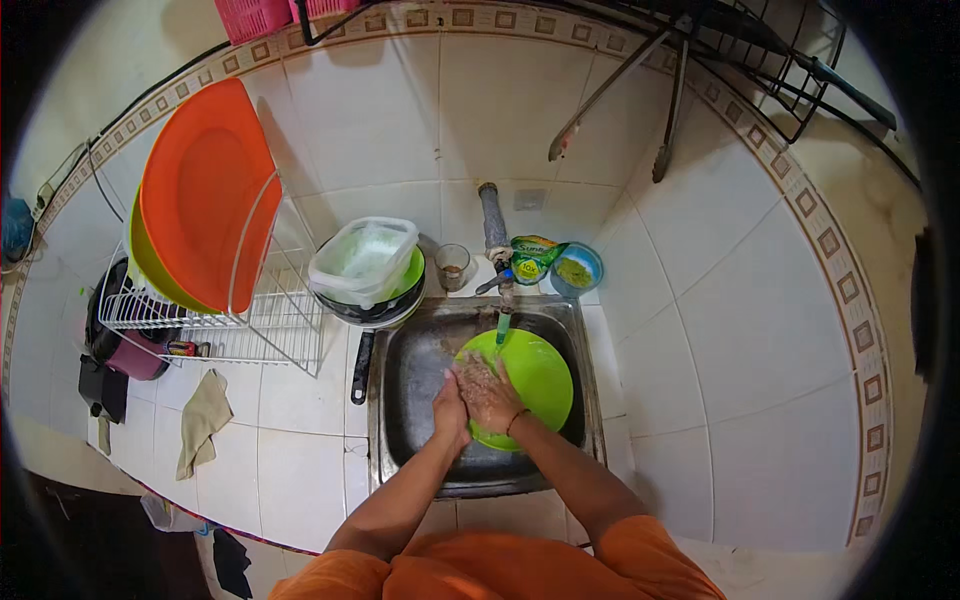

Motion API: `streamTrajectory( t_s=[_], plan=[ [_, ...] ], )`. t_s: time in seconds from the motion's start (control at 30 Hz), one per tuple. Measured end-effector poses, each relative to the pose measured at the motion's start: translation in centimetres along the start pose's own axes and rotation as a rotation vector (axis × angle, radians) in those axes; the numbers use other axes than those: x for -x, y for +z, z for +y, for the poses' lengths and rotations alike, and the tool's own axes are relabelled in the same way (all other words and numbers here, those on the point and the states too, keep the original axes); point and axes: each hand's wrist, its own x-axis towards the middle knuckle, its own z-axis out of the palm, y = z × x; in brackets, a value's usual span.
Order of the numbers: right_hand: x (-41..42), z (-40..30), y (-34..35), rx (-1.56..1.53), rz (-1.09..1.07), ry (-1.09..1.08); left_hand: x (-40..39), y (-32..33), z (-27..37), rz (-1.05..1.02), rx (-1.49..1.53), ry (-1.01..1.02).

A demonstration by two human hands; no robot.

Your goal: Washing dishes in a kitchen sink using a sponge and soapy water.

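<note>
A lime-green plastic plate [541,382] sits in the steel sink [412,382], under the tap. Water falls from the green tap nozzle [503,328] onto the plate and my right hand. My right hand [486,394], wet and with a thin band at the wrist, is spread flat over the plate's left part. Close against it, at the plate's left rim, is my left hand [450,412]. Its fingers are partly hidden, so its grip on the rim is unclear.
Left of the tap, a soapy clear plastic container [364,259] tops stacked dishes and a black-handled pan [363,367]. A glass [452,268], a Sunlight pouch [534,260] and a blue tub [577,270] stand behind the sink. The wire rack [285,330] holds an orange plate [214,195]. Tongs [622,90] hang above.
</note>
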Motion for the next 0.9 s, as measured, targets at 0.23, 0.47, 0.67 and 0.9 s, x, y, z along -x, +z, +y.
streamTrajectory(
  t_s=[0.23, 0.47, 0.67, 0.9],
  plan=[
    [3.9, 5.2, -2.8, -0.259, -0.482, -0.374, -1.5, -3.8, 3.8, 0.014, 0.131, 0.128],
    [0.4, 2.1, -0.2, 0.023, 0.133, 0.123, 0.1, 0.2, 0.2, -0.009, -0.003, -0.042],
    [0.7, 3.2, -1.7, -0.037, 0.006, 0.056, -0.1, -0.8, 2.0, -0.077, 0.134, -0.004],
    [0.3, 3.1, -1.1, -0.13, 0.088, -0.221, -0.5, -1.1, 1.1, -0.035, 0.133, 0.031]
  ],
)
